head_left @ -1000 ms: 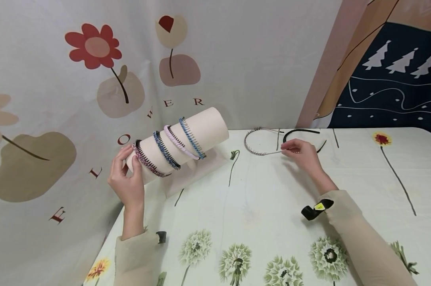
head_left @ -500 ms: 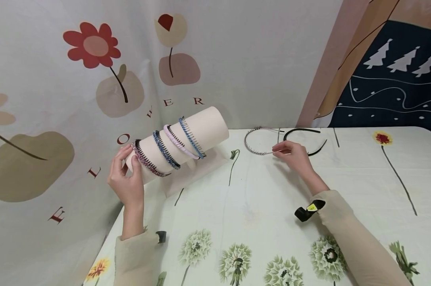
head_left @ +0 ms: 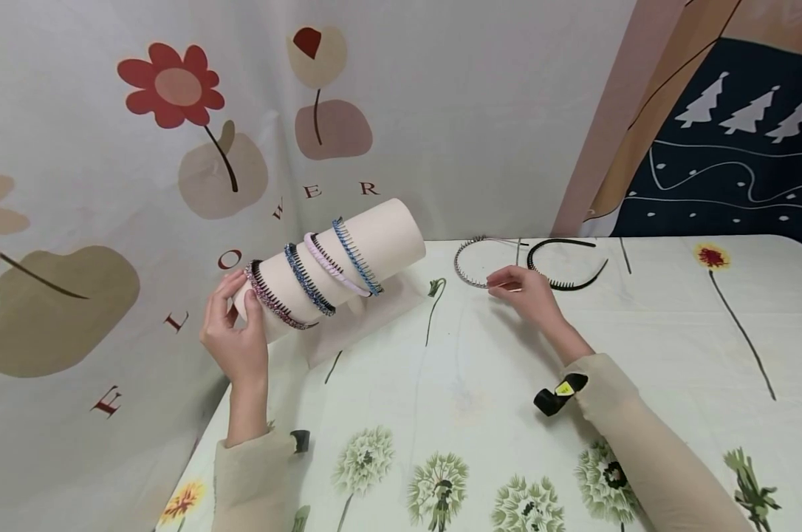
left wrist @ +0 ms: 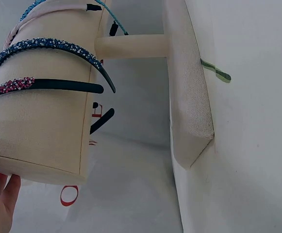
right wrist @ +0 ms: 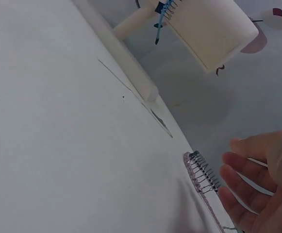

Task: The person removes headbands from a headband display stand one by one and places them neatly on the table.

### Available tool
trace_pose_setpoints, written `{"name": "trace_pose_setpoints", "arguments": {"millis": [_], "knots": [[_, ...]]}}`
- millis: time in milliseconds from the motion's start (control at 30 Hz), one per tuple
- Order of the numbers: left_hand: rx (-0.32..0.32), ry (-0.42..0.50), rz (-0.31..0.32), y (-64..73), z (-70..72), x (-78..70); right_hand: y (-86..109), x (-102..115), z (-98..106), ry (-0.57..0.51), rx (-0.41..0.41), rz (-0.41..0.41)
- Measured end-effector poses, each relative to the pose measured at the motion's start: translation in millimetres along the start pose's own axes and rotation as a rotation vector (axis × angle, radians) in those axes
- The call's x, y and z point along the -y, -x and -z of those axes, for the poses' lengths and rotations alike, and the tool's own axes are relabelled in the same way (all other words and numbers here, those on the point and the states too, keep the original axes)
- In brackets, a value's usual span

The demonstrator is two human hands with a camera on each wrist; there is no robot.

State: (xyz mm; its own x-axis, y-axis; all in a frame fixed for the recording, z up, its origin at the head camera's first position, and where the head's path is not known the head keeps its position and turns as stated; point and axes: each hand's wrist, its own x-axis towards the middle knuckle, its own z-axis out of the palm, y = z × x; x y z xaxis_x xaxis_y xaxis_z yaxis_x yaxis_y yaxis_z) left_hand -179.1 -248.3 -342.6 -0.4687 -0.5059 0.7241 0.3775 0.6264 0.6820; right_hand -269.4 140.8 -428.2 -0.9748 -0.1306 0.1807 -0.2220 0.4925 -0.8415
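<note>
A pale cylindrical headband stand (head_left: pixel 394 233) lies tilted across the left of the table. Around it sit a pink-and-black beaded headband (left wrist: pixel 14 86), a dark blue beaded one (left wrist: pixel 58 45), a lilac one (head_left: pixel 337 272) and a bright blue one (head_left: pixel 356 255). My left hand (head_left: pixel 241 336) grips the stand's near end, thumb on one side and fingers on the other. On the table, a thin pinkish headband with wire teeth (right wrist: pixel 201 174) lies on its side. My right hand (head_left: pixel 530 292) hovers at its near arm, fingers and thumb apart in the right wrist view.
A black toothed headband (head_left: pixel 570 286) lies just behind and right of my right hand. The stand's padded base (left wrist: pixel 191 107) rests on the flower-print tablecloth (head_left: pixel 467 384). A printed curtain (head_left: pixel 481 111) hangs along the table's back edge.
My right hand has slid left along the pinkish headband's near arm, uncovering more of the black headband. The headbands and my left hand stay in place.
</note>
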Motion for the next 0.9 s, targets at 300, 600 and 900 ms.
{"name": "trace_pose_setpoints", "arguments": {"millis": [300,600,900], "knots": [[-0.003,-0.002,-0.001,0.2,0.8,0.4,-1.1,11.8,-15.6,-0.041,0.02,0.028],[0.0,-0.009,0.001,0.4,0.0,5.9,-3.2,24.7,-31.0,-0.074,0.044,0.042],[0.001,-0.006,-0.008,-0.1,-0.7,7.2,-4.5,35.3,-44.0,-0.09,0.066,0.044]]}}
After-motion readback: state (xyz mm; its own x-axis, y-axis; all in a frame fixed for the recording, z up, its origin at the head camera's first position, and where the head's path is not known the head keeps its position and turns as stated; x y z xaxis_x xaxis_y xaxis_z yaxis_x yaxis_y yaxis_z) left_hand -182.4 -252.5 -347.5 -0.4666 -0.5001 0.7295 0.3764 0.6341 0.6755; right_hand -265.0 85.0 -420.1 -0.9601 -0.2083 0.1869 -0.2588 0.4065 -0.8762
